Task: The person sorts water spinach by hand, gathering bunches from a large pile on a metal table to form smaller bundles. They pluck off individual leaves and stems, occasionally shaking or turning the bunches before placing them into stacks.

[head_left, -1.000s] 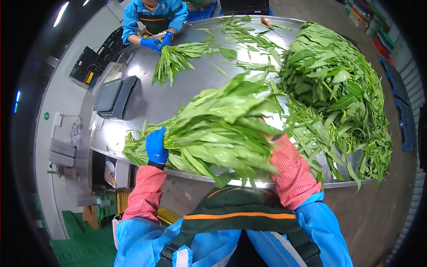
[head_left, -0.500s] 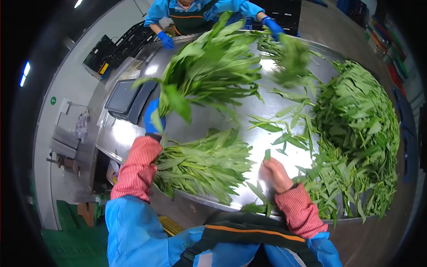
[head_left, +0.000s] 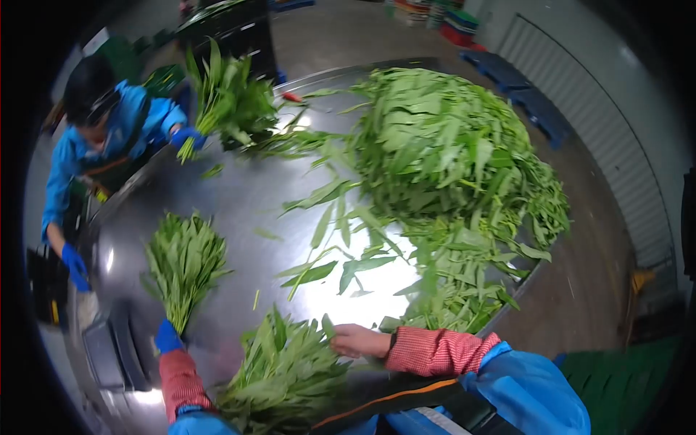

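My left hand [head_left: 167, 338], in a blue glove, grips the stem end of a bunch of water spinach [head_left: 187, 264], whose leaves point away from me over the table. Bare and closed, my right hand [head_left: 359, 341] pinches a small green leaf [head_left: 328, 325] at its fingertips. It is beside a second pile of water spinach [head_left: 290, 370] that lies at the near edge, close to my apron. Loose stems and leaves [head_left: 348, 264] are scattered beyond my right hand.
A large heap of water spinach [head_left: 449, 145] covers the table's [head_left: 239, 196] far right. Across at the left, a co-worker [head_left: 109, 138] in blue gloves holds another bunch [head_left: 232, 101]. A scale [head_left: 109, 351] stands at the left edge. Pallets [head_left: 522, 94] lie on the floor beyond.
My view has turned to the right. My left hand's bunch was raised and blurred and is now lower, over the table. My right hand has come to the near pile's leaves.
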`<action>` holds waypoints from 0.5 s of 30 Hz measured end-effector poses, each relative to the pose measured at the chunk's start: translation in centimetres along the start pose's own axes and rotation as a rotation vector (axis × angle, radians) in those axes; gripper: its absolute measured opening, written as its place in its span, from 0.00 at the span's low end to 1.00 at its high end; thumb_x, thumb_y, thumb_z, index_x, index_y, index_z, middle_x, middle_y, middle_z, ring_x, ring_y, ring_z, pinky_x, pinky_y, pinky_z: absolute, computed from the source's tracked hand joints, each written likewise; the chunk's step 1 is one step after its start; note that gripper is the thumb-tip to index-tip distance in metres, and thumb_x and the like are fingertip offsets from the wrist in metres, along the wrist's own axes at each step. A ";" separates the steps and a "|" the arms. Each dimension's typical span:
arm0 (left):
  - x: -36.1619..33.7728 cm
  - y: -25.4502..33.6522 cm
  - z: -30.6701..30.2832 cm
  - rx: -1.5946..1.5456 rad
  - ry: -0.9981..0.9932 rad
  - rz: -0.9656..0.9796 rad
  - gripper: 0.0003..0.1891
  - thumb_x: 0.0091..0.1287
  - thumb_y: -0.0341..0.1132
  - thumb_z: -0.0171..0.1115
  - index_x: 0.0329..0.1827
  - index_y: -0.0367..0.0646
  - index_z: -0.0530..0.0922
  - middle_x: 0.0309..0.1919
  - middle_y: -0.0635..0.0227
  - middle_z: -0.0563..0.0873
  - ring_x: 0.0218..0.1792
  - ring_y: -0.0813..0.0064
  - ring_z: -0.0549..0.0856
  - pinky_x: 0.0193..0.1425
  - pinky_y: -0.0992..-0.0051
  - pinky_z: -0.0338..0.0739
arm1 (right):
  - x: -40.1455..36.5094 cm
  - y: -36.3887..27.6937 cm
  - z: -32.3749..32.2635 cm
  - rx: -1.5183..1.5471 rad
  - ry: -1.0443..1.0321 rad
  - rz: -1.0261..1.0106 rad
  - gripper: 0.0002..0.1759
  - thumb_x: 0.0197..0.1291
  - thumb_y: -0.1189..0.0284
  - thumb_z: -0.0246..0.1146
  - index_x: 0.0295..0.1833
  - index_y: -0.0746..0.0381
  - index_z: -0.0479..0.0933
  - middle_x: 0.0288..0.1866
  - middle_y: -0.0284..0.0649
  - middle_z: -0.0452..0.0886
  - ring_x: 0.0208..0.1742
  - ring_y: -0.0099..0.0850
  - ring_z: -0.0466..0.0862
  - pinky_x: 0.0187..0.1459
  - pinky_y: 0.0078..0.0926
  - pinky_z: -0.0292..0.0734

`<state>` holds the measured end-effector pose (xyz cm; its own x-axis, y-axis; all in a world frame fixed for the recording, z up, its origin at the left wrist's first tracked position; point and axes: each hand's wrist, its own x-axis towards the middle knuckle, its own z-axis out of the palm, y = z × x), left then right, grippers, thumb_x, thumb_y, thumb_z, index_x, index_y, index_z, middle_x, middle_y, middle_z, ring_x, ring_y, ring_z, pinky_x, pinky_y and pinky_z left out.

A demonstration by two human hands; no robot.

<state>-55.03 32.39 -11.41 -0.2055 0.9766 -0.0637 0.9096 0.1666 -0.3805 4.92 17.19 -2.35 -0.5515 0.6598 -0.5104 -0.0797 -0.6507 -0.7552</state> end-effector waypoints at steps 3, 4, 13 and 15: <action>0.2 -1.4 1.7 -0.233 0.017 -0.059 0.18 0.63 0.35 0.58 0.56 0.45 0.72 0.49 0.51 0.81 0.51 0.51 0.81 0.53 0.57 0.75 | -0.1 -0.6 -0.2 -0.103 -0.077 -0.024 0.09 0.68 0.70 0.51 0.38 0.64 0.70 0.23 0.32 0.71 0.18 0.18 0.69 0.18 0.19 0.63; -0.1 -0.8 0.6 -0.180 0.010 -0.076 0.20 0.61 0.36 0.59 0.57 0.45 0.72 0.50 0.52 0.80 0.52 0.52 0.80 0.54 0.57 0.75 | -0.1 -0.8 -0.3 -0.155 -0.103 -0.033 0.09 0.68 0.70 0.50 0.38 0.63 0.70 0.23 0.31 0.71 0.18 0.18 0.69 0.18 0.18 0.64; -9.3 11.5 -19.9 0.098 0.185 -0.154 0.36 0.48 0.39 0.73 0.62 0.43 0.70 0.58 0.53 0.76 0.60 0.56 0.75 0.63 0.59 0.69 | -9.8 -8.3 -6.1 -1.022 0.258 -0.438 0.17 0.62 0.60 0.57 0.46 0.62 0.75 0.37 0.48 0.81 0.41 0.47 0.81 0.44 0.43 0.75; -11.2 14.6 -21.7 -0.103 0.272 -0.028 0.38 0.45 0.37 0.75 0.62 0.42 0.70 0.59 0.54 0.76 0.60 0.57 0.74 0.64 0.60 0.68 | -12.5 -10.0 -9.7 -0.987 0.413 -0.619 0.13 0.62 0.63 0.57 0.44 0.61 0.76 0.35 0.46 0.82 0.37 0.44 0.82 0.40 0.39 0.76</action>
<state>-31.58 26.89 3.78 -0.1391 0.9698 0.2002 0.9398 0.1931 -0.2821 20.65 19.08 7.63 -0.3265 0.9412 0.0866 0.5253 0.2569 -0.8112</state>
